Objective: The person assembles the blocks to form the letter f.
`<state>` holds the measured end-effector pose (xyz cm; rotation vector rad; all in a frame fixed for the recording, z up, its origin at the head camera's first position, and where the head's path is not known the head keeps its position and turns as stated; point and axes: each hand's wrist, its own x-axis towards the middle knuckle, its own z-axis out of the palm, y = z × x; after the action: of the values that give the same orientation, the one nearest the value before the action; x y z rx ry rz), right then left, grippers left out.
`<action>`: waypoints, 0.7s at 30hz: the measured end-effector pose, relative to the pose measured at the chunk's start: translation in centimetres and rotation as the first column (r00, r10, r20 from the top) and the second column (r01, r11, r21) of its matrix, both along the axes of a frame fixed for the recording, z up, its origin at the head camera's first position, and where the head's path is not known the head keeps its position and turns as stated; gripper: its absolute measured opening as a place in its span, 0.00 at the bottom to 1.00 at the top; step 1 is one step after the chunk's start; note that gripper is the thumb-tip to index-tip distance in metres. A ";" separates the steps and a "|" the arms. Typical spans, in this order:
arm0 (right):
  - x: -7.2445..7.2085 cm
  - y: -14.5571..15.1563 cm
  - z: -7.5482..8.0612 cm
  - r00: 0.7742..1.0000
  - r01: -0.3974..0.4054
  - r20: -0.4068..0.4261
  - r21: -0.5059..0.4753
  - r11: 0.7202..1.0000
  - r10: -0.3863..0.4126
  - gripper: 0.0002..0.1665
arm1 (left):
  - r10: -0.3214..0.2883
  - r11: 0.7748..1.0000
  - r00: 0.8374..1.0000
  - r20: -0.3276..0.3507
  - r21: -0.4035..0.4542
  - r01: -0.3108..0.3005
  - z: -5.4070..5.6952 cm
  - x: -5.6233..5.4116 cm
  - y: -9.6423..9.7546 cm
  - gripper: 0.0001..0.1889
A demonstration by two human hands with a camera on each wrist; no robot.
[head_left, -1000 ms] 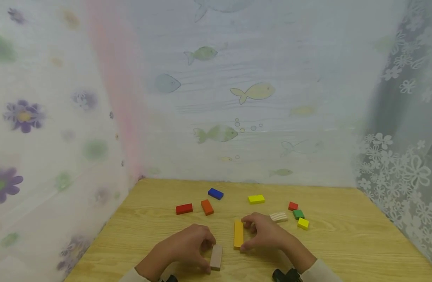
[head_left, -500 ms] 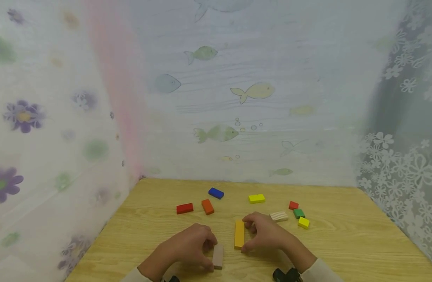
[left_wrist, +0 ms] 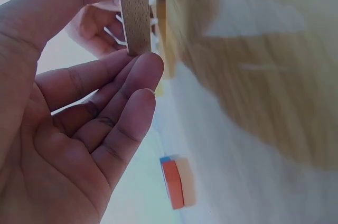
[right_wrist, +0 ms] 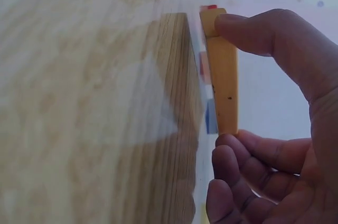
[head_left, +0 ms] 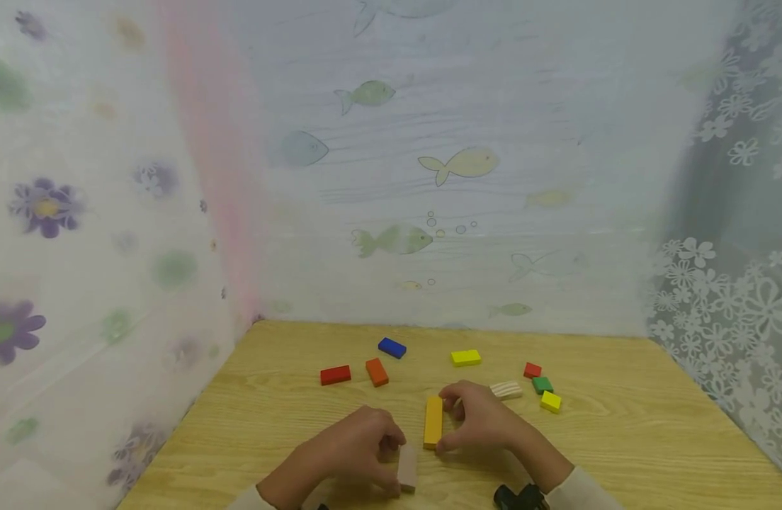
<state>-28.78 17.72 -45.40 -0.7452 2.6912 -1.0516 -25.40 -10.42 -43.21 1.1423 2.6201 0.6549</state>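
Observation:
My left hand pinches a plain light-wood block by its two ends, thumb at the near end and fingers at the far end. In the left wrist view that wooden block stands between thumb and fingertips. My right hand holds a longer orange-yellow block the same way, also lengthwise to me. The right wrist view shows the orange-yellow block between thumb and fingers. A small gap separates the two blocks; the plain one sits nearer to me and to the left.
Behind the hands lie a red block, an orange block, a blue block and a yellow block. A striped pale block is partly behind my right hand. Right of it are small red, green and yellow blocks.
My left hand has slid right with the plain wooden block, narrowing the gap to the orange-yellow block. My right hand and its block have stayed nearly still.

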 end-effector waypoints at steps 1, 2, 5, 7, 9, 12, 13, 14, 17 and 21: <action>0.0 0.0 0.0 1.000 0.000 -0.005 0.004 1.000 0.000 0.49 | -0.003 1.000 1.000 -0.001 -0.001 0.003 0.0 0.1 0.1 0.27; 0.1 0.0 0.0 1.000 -0.001 -0.012 0.009 1.000 0.001 0.49 | -0.005 1.000 1.000 0.000 0.000 0.005 0.0 0.3 0.3 0.27; 0.3 0.0 0.0 1.000 -0.007 -0.030 0.015 1.000 0.008 0.48 | -0.008 1.000 1.000 0.005 0.004 0.008 0.2 0.7 0.8 0.26; 0.4 -0.1 0.0 0.999 -0.015 -0.035 0.014 1.000 0.016 0.47 | -0.003 1.000 1.000 0.017 0.007 0.003 0.2 1.0 1.1 0.25; 0.5 -0.1 0.0 0.999 -0.019 -0.037 0.010 1.000 0.019 0.47 | 0.007 1.000 1.000 0.029 0.010 -0.007 0.3 1.4 1.4 0.25; 0.8 -0.1 0.0 0.999 -0.020 -0.027 0.006 1.000 0.021 0.46 | 0.026 1.000 0.998 0.055 0.013 -0.027 0.3 1.8 1.9 0.25; 0.9 0.0 0.0 1.000 -0.022 -0.022 0.002 1.000 0.022 0.46 | 0.035 0.999 0.997 0.070 0.014 -0.036 0.3 1.9 2.0 0.25; 1.0 0.0 0.1 1.000 -0.022 -0.018 0.000 1.000 0.022 0.46 | 0.050 0.999 0.994 0.093 0.014 -0.051 0.3 2.0 2.1 0.25; 1.2 -0.1 0.0 0.999 -0.038 -0.011 -0.019 0.999 0.038 0.47 | 0.076 0.996 0.985 0.157 0.027 -0.082 0.3 2.5 2.4 0.22; 1.3 -0.1 -0.3 0.999 -0.050 -0.019 -0.021 0.999 0.050 0.47 | 0.082 0.995 0.978 0.193 0.046 -0.092 0.2 3.0 2.7 0.14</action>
<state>-27.46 17.63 -45.66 -0.8261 2.6662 -1.0683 -22.36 -7.69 -42.97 0.9315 2.5141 0.8153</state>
